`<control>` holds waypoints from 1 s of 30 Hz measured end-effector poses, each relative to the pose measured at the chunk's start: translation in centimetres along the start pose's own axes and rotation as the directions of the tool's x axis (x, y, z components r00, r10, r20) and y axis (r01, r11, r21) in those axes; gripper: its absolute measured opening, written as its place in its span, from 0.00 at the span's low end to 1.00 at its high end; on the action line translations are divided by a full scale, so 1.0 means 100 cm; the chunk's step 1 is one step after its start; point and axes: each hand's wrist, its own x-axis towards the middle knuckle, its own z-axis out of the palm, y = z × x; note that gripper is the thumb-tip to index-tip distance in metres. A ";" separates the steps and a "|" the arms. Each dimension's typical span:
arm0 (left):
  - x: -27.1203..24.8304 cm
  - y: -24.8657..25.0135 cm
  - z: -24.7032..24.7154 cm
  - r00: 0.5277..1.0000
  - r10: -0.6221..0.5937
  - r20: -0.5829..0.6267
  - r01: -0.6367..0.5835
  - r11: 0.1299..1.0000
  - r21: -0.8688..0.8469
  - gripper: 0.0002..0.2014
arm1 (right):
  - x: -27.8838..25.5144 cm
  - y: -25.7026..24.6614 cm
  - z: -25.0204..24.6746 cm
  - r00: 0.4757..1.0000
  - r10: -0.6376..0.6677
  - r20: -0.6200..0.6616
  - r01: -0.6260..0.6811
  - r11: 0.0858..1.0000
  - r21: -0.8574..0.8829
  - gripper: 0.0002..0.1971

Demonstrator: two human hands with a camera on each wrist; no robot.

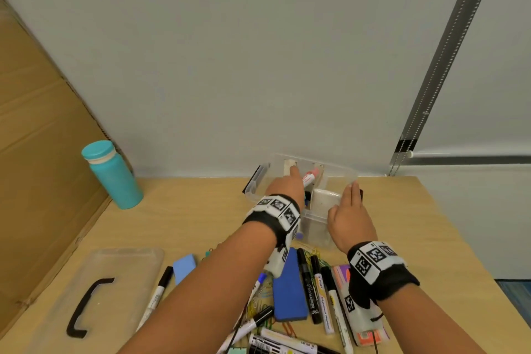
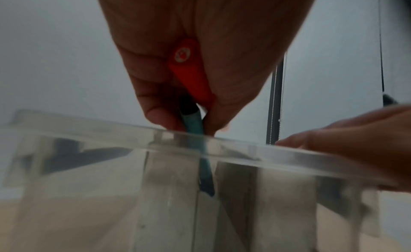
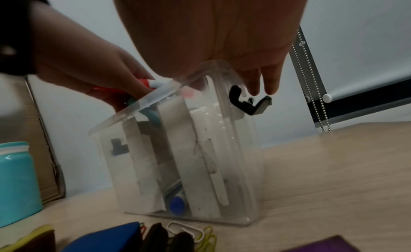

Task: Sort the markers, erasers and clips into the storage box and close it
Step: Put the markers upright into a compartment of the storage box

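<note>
The left hand (image 1: 284,188) is over the clear storage box (image 1: 260,185), fingers and thumb pinched round a small bundle of markers: a red-capped marker (image 1: 310,176) whose cap end pokes out past the fingers toward the box's far wall, and a teal-barrelled marker (image 2: 195,130) that the left wrist view shows already dipping below the box rim into a middle compartment. The markers' long axes run roughly along the box's dividers and tilt down into it, so the coming release turns, as I judge it, on keeping them lined up with that slot, not across a divider. The right hand (image 1: 349,215) is at the box's right side, fingers straight and laid against its rim and wall beside the black latch (image 3: 249,102), steadying it and gripping nothing. A white eraser (image 1: 324,200) already lies in the box's right compartment, just left of that hand. Nearer the person than the box, the tabletop (image 1: 184,210) carries loose markers, a blue eraser (image 1: 290,284) and paper clips (image 3: 204,233); the box's lid (image 1: 109,282) lies well apart to its left.
</note>
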 end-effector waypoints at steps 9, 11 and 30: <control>0.028 0.022 0.007 0.977 -0.127 0.172 0.140 0.988 -0.063 0.24 | -0.001 0.000 -0.003 1.000 -0.011 0.026 0.013 0.998 -0.058 0.32; 0.026 0.018 0.001 0.980 -0.106 0.169 0.111 0.994 -0.016 0.21 | -0.001 0.000 -0.003 0.999 -0.018 0.038 0.021 0.997 -0.074 0.33; -0.150 -0.123 0.051 0.983 -0.073 0.170 0.061 0.996 0.072 0.07 | -0.010 0.002 0.000 0.989 -0.084 -0.120 0.089 0.995 0.036 0.29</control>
